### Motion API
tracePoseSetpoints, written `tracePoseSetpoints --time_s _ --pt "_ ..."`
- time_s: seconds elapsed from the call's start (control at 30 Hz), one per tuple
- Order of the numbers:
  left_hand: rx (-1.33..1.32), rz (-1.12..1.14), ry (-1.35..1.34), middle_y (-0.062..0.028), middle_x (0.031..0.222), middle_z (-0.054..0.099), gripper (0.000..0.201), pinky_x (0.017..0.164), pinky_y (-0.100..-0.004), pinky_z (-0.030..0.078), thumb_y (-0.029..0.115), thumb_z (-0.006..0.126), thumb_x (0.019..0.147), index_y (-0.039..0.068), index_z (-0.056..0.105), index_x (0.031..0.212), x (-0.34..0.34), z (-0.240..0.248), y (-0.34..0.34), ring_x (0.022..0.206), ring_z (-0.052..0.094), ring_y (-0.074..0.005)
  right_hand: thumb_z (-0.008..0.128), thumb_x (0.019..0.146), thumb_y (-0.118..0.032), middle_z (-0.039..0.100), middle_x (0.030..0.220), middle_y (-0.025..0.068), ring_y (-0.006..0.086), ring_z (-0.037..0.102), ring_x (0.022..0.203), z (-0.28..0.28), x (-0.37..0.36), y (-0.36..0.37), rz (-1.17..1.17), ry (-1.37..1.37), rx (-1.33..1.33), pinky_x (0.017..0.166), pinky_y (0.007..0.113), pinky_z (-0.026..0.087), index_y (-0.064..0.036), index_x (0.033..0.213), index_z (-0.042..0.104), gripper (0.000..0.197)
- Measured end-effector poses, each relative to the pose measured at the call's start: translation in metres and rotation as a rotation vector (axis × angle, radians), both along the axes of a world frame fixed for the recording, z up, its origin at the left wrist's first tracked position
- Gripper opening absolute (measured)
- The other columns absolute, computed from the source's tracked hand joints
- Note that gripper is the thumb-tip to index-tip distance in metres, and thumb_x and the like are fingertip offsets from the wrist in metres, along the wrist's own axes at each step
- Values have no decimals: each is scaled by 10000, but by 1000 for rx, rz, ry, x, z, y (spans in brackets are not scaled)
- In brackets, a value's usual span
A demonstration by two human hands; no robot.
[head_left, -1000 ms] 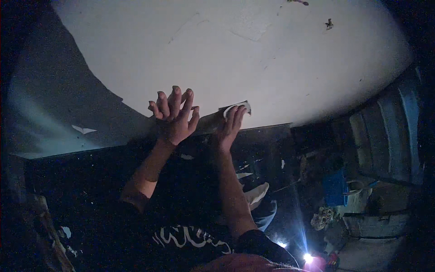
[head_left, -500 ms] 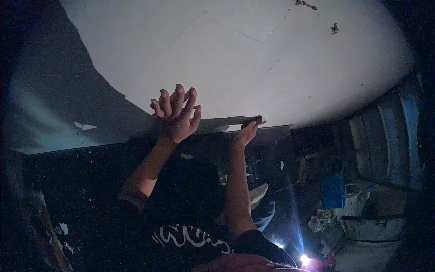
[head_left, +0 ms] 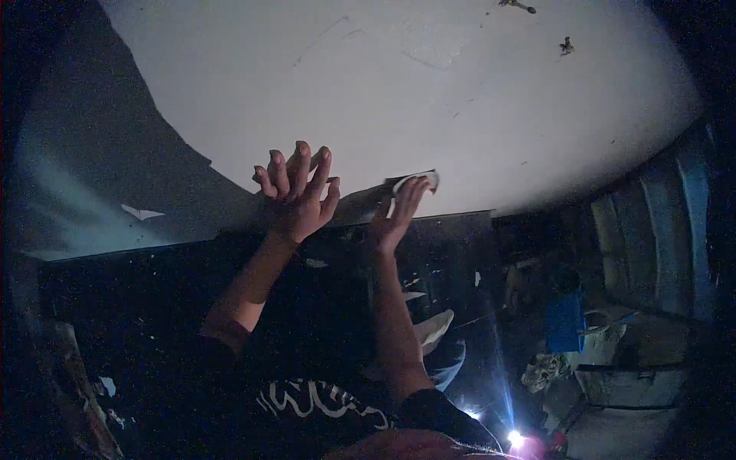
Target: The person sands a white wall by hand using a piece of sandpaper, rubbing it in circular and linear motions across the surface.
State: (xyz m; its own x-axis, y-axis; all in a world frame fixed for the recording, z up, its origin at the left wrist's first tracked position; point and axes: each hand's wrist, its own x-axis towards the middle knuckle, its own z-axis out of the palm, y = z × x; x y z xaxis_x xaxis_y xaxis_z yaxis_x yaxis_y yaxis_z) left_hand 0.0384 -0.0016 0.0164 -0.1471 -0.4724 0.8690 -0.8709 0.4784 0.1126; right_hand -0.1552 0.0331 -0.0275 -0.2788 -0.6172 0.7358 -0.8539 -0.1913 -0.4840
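Note:
A large pale panel (head_left: 368,107) fills the upper part of the view. My left hand (head_left: 300,192) is at its near edge with the fingers spread and holding nothing; whether it touches the panel I cannot tell. To its right, my right hand (head_left: 397,218) has its fingers laid over a small thin pale pad (head_left: 428,180) with a dark edge, which lies against the panel a little in from the edge. The pad looks like a folded sheet, but dim light and motion blur hide its exact kind. Shadows from both hands fall on the panel.
Two small brown bits, one of them a twig-like piece (head_left: 519,7), lie near the panel's far side. Below right are a blue container (head_left: 565,322), a crumpled pale bundle (head_left: 544,372) and a grey box-like bin (head_left: 630,386). A bright lamp (head_left: 515,439) shines at the bottom.
My right hand has moved left and farther onto the panel, carrying the pad with it, and its fingers now stretch over the pad. My left hand stays almost where it was.

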Motion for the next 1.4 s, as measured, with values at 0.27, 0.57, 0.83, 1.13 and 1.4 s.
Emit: tracePoseSetpoints --time_s 0.27,0.57,0.83,1.13,1.4 --pt "-8 -1 -6 -130 1632 205 644 1160 -611 -99 416 601 912 204 433 1497 1 2 0 1507 -46 -422 495 970 -138 238 1575 296 509 182 1462 -5 9 3 75 114 37 1149 588 250 21 1489 344 563" --pt "5 6 -91 -230 1631 86 750 1082 -734 -69 454 609 919 142 325 1540 6 -2 -2 1468 -40 -523 418 1047 -132 176 1617 229 358 191 1498 -1 -39 -12 -168 -341 -31 1210 458 186 -18 1552 222 554" --pt "-56 16 11 -135 1624 228 645 1169 -596 -76 407 594 909 198 431 1497 -2 1 -2 1508 -9 -414 430 1053 -177 254 1591 234 344 245 1479 -32 -64 -13 -32 -853 -98 1198 423 235 4 1533 266 538" --pt "-32 9 2 -134 1626 219 645 1165 -603 -80 414 582 920 209 414 1508 -3 5 -1 1507 -28 -416 452 1022 -100 262 1582 254 431 201 1482 3 -8 -1 31 -14 -84 1186 517 224 21 1500 336 507" --pt "-10 -1 1 -126 1632 202 637 1159 -605 -90 421 585 926 207 424 1504 -7 2 0 1509 -45 -409 504 1000 -232 270 1556 311 514 197 1456 -10 16 7 106 90 30 1158 566 226 37 1484 342 578"
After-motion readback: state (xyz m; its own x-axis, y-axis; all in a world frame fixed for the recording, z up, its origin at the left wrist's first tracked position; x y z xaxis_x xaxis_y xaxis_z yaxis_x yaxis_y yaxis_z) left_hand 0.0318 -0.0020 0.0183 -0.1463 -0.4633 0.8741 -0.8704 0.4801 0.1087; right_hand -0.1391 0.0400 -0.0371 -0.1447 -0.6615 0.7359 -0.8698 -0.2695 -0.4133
